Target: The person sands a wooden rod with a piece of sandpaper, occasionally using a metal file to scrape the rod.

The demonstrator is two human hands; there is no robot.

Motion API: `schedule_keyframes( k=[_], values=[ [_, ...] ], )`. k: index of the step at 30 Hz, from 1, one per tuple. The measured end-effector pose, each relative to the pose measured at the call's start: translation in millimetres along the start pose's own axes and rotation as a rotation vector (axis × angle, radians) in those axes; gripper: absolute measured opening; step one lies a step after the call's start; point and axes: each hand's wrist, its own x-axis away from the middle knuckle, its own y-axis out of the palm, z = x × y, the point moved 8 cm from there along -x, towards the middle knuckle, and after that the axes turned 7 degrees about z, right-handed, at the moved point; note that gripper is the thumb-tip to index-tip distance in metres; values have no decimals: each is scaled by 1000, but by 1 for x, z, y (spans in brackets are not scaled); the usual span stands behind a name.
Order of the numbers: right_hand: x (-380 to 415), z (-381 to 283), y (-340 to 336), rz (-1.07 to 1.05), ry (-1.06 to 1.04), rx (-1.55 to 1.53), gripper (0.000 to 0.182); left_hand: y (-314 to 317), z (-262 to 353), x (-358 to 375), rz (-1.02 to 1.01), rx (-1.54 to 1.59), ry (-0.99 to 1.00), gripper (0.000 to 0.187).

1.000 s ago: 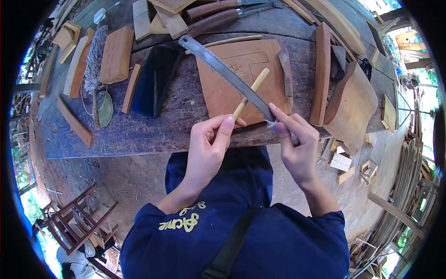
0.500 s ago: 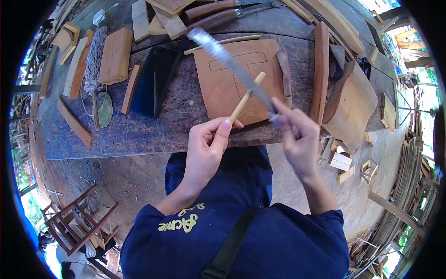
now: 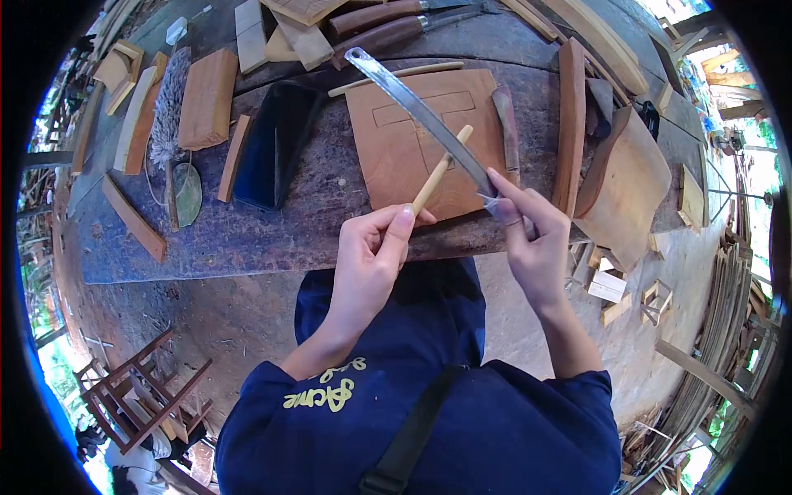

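My left hand (image 3: 371, 256) pinches a pale round wooden stick (image 3: 431, 183) between thumb and fingers, its free end pointing up and to the right. In my right hand (image 3: 535, 243) is a long, narrow metal blade (image 3: 412, 107) with a hole at its far tip. Clear wrapping shows at the end that I grip. The blade slants up to the left and crosses over the stick near its upper end. Beneath both lies a flat square board (image 3: 384, 165) with a T-shaped outline drawn on it. A second thin stick (image 3: 396, 74) lies along the board's far edge.
On the workbench (image 3: 322, 223), a dark phone (image 3: 276, 148) and a wood block (image 3: 206, 99) lie to the left. Wooden-handled chisels (image 3: 379, 33) are at the back. A small knife (image 3: 506, 124) and a long wood strip (image 3: 569, 124) lie right of the board.
The metal blade was blurred by motion and now shows sharply, its tip slightly further right. My right hand has shifted only a little; my left hand still holds the stick.
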Motion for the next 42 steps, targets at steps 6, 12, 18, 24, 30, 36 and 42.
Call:
schedule_keyframes(
  k=[6, 12, 18, 24, 30, 36, 42],
  values=[
    [6, -8, 7, -136, -40, 71, 32, -4, 0, 2, 27, 22, -17, 33],
    [12, -16, 6, -105, -33, 51, 32, -3, 0, 2, 22, 47, -22, 33],
    [0, -2, -7, 76, 5, -30, 34, 1, 0, 2, -4, 31, 3, 32],
    [-7, 6, -7, 76, -38, -81, 33, -2, 2, 2, 6, 53, -30, 30],
    [9, -11, 7, -113, -65, 45, 31, -5, 6, 1, 56, -20, 22, 30],
    [12, -16, 4, -87, -35, 12, 31, -4, 11, 3, 40, -29, 5, 30],
    [-3, 2, -9, 108, -15, -93, 34, -1, 16, 3, 44, -63, 56, 29]
  ],
)
